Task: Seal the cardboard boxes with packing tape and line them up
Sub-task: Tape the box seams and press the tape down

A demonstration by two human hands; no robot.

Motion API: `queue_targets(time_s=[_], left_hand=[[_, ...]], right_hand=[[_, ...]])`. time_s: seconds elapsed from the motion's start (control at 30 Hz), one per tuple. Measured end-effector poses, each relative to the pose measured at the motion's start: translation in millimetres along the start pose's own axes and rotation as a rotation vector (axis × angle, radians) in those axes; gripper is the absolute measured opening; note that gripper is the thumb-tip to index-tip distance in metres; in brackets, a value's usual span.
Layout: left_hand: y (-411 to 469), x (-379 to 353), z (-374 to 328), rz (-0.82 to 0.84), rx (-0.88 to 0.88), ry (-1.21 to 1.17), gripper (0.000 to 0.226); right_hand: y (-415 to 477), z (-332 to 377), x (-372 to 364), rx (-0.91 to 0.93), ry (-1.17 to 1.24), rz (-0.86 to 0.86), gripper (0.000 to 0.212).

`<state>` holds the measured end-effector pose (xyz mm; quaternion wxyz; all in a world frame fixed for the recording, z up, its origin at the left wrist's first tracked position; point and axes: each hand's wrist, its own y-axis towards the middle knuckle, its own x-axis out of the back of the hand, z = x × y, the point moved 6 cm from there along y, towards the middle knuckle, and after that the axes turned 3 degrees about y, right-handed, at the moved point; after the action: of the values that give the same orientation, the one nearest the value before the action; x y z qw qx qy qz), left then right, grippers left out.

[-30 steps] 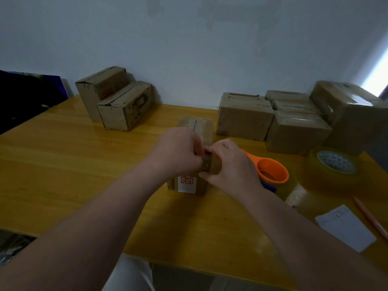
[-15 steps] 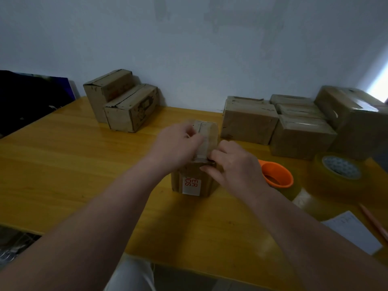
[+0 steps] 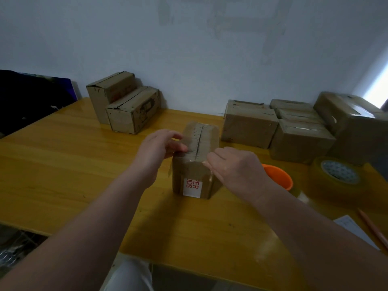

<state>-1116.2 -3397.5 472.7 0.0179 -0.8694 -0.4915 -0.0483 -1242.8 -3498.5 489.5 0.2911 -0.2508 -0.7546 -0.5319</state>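
Note:
A small cardboard box (image 3: 200,143) stands in the middle of the yellow table (image 3: 63,164), its top seam facing up and a white label with red letters on its near face. Clear tape lies over the top and near edge. My left hand (image 3: 156,150) rests on the box's top left edge with fingers spread and pressing down. At the near right corner my right hand (image 3: 235,166) touches the box, fingers curled. An orange tape dispenser (image 3: 278,178) lies just right of it, partly hidden by my right hand. A large tape roll (image 3: 336,177) sits farther right.
Two stacked boxes (image 3: 123,106) stand at the back left against the wall. Several boxes (image 3: 294,127) crowd the back right. A white paper (image 3: 354,229) and a pencil (image 3: 375,229) lie at the right edge. A dark object (image 3: 27,97) is at far left.
Both hands moved from the box's near face up to its top edge and spread apart, left hand to the left side, right hand to the right corner. The view shifted slightly.

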Motion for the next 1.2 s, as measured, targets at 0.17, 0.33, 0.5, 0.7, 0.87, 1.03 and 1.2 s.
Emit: queue_targets(time_s=[0.17,0.33,0.5,0.7,0.87,1.03,1.2], left_hand=[[-2.2,6.3,9.2,-0.031,0.008,-0.212,0.021],[-6.0,16.4,17.3,-0.118,-0.015,-0.237,0.025],[-20.9,14.4,10.2,0.015,-0.185,-0.159,0.029],[-37.0,-3.5,-21.7,0.105,-0.518,0.346,0.067],[-38.1,-9.3,-19.1,-0.034,-0.764,0.815,0.068],[-35.8,-11.9,-13.3,-0.074,-0.760,1.026,0.070],[-36.7,-13.4,-11.2,-0.075,-0.740,1.195,0.070]], right_hand=[[5.7,5.1,-1.7,-0.057,-0.095,0.047,0.040],[13.9,14.5,-18.7,-0.145,0.023,0.097,0.018],[28.8,-5.6,2.0,-0.504,0.168,-0.061,0.014],[41.5,-28.5,22.5,-0.735,0.385,-0.172,0.016],[37.9,-36.5,24.0,-0.827,0.486,-0.217,0.017],[37.1,-36.9,24.7,-0.809,0.481,-0.212,0.017],[37.5,-37.2,23.7,-0.780,0.474,-0.208,0.015]])
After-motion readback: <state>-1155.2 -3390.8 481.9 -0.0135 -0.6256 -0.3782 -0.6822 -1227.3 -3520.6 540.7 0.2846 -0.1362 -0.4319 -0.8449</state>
